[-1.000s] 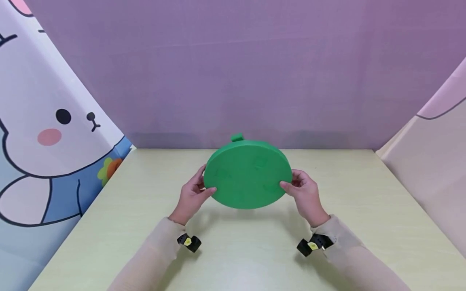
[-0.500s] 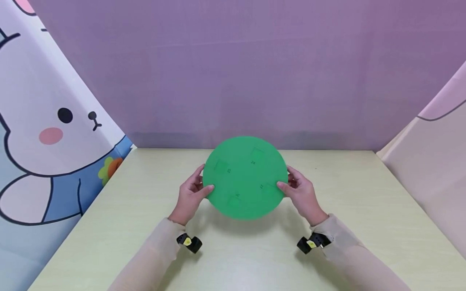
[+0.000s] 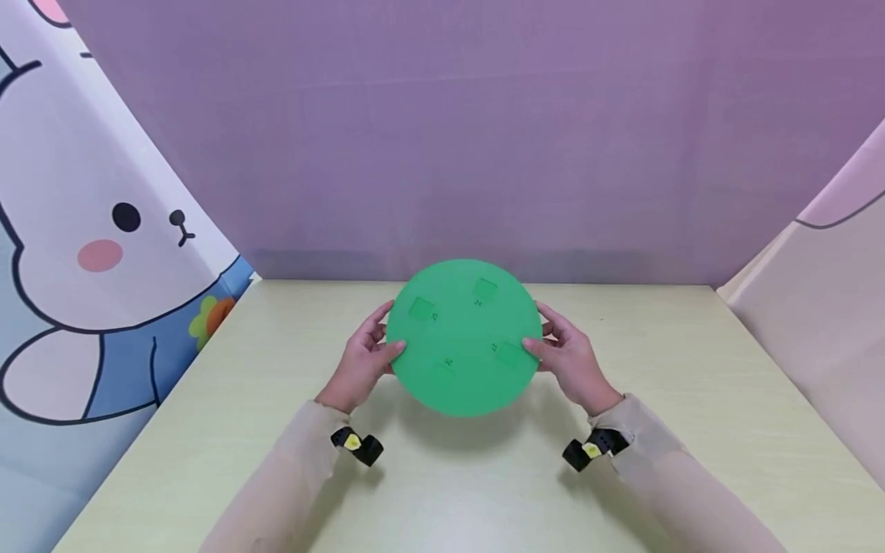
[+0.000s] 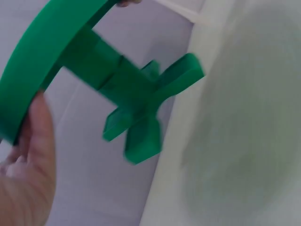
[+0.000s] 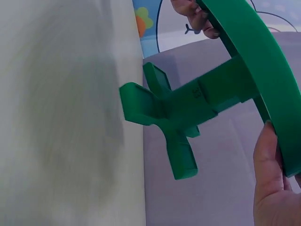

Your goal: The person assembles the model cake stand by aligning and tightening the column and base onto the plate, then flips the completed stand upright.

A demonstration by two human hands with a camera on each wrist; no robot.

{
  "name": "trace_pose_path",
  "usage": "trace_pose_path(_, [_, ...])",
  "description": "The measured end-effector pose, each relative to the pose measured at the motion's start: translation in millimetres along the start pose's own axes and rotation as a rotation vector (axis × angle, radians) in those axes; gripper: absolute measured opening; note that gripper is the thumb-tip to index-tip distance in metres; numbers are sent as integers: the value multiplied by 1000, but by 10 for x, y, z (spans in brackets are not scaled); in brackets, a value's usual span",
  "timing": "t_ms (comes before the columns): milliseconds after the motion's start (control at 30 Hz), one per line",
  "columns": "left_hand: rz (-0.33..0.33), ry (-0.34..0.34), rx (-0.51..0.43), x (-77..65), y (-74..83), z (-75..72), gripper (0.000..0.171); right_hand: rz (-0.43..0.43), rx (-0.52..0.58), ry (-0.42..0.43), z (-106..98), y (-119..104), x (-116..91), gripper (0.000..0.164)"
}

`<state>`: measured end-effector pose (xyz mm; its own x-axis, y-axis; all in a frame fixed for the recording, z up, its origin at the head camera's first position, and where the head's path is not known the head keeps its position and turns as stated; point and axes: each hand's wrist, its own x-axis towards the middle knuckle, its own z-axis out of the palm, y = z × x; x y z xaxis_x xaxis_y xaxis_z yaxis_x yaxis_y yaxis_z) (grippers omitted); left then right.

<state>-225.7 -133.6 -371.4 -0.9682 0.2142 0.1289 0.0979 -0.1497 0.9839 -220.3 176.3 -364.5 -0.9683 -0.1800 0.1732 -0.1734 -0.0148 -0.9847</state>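
Observation:
A small green round table with a central leg (image 3: 463,338) is held in the air by both hands, its round top facing the head camera. Several square recesses with small printed numbers mark the top. My left hand (image 3: 359,361) grips the left rim, thumb on the top face and fingers behind. On the opposite rim my right hand (image 3: 570,361) holds it the same way. The top hides the leg in the head view. In the wrist views the stepped leg (image 4: 108,70) ends in splayed feet (image 5: 136,103), tilted over the tabletop.
A pale wooden tabletop (image 3: 691,399) lies beneath, with the green table's shadow on it. Behind stands a purple cloth wall (image 3: 484,138). A cartoon-printed panel (image 3: 62,169) rises at the left and a pale panel (image 3: 830,307) at the right.
The green table has tipped, so its top shows as a fuller disc. The foot that stuck out beyond the far rim is now hidden. Both hands keep their hold and have shifted slightly.

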Motion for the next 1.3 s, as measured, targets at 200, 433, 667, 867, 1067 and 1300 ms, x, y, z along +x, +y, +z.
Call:
trace_pose_path(200, [-61,-85,-3,38,51,-49,68,66,91,-60,-38,-5,65,67])
trace_pose_path(433, [-120,-75,23,163,94,-63,64,110,162,-104,-72,-6,166,73])
trace_pose_path(667, [-186,-128,43,306,161,-86,58,133,153,-107,-75,-24,227,79])
trace_pose_path(867, [-193,-184,-8,370,233,-112,68,141,149,-87,-105,-37,252,75])
trace_pose_path(1067, [-213,-177,-89,350,264,-140,80,156,174,-80,-77,-43,262,73])
trace_pose_path(1300, [-240,-156,-94,337,158,-165,78,190,165,-88,-67,16,226,73])
